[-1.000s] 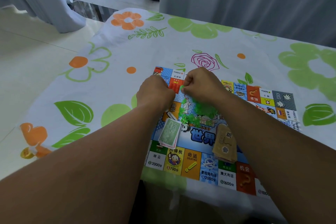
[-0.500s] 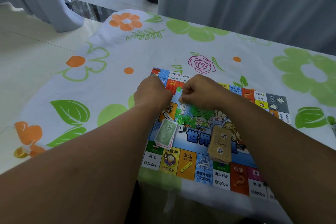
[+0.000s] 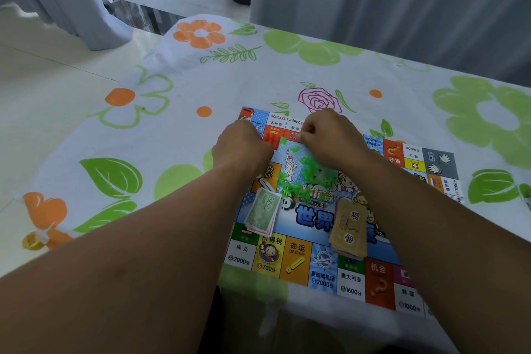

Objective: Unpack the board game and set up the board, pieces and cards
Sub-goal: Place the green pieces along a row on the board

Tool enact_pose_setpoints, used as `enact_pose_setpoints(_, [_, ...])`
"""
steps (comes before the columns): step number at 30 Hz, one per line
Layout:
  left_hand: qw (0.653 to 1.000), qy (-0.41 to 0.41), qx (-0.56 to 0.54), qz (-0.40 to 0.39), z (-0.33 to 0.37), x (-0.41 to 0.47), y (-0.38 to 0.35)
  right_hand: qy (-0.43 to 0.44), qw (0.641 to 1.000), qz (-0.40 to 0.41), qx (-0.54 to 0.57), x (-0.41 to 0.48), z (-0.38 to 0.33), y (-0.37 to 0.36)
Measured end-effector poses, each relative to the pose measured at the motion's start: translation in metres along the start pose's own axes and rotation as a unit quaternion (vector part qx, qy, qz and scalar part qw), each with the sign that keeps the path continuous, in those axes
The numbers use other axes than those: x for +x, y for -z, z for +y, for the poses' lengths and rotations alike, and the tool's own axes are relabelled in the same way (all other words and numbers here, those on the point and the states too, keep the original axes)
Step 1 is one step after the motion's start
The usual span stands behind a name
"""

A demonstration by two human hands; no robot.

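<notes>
The two hands have moved a little apart since a moment ago, and more of the green pieces [image 3: 310,172] show between them.

Both arms reach out straight from the person over the game board [image 3: 297,260]. The left hand [image 3: 242,149] is at the far left part of the board. The right hand [image 3: 330,138] is at the far middle part of the board, just beside the left one but not touching it. Both hands are curled up tight like fists, with the knuckles up. The fingers and thumbs pinch the top of the bunch of green pieces. The bunch hangs down under the hands onto the middle of the board. It is too blurry to tell what wraps the bunch.

A pile of green paper money [image 3: 263,211] lies on the left part of the board, under the left arm. A pile of tan cards [image 3: 349,227] lies on the middle of the board, near the right arm.

The board lies flat on a flowery tablecloth [image 3: 172,129]. The near edge of the board is close to the near edge of the table. There is lots of bare cloth to the left of the board and past its far edge. A small yellow thing [image 3: 31,240] sits well apart from the board, at the left edge of the cloth. A grey curtain [image 3: 402,8] hangs past the far side of the table.
</notes>
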State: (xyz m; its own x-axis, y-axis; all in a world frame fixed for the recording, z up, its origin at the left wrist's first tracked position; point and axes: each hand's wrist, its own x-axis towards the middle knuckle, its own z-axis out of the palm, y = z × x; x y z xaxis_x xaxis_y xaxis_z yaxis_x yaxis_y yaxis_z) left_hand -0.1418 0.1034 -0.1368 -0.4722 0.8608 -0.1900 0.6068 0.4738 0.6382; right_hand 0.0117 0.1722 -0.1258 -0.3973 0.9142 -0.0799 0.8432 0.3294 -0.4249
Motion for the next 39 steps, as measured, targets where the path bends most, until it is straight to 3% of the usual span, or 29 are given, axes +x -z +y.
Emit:
enact_pose_setpoints(10, [1.000,0.003,-0.002,0.001,0.000,0.000,0.000,0.008,0.998,-0.057,0.019,-0.003,-0.005,0.000])
enact_pose_setpoints(20, [1.000,0.005,-0.002,0.000,0.001,0.001,-0.001,0.019,0.999,-0.006,0.040,0.002,-0.004,-0.009])
enact_pose_setpoints(39, [1.000,0.002,-0.003,0.001,-0.002,0.002,-0.002,0.009,0.999,-0.004,0.046,0.005,-0.008,-0.013])
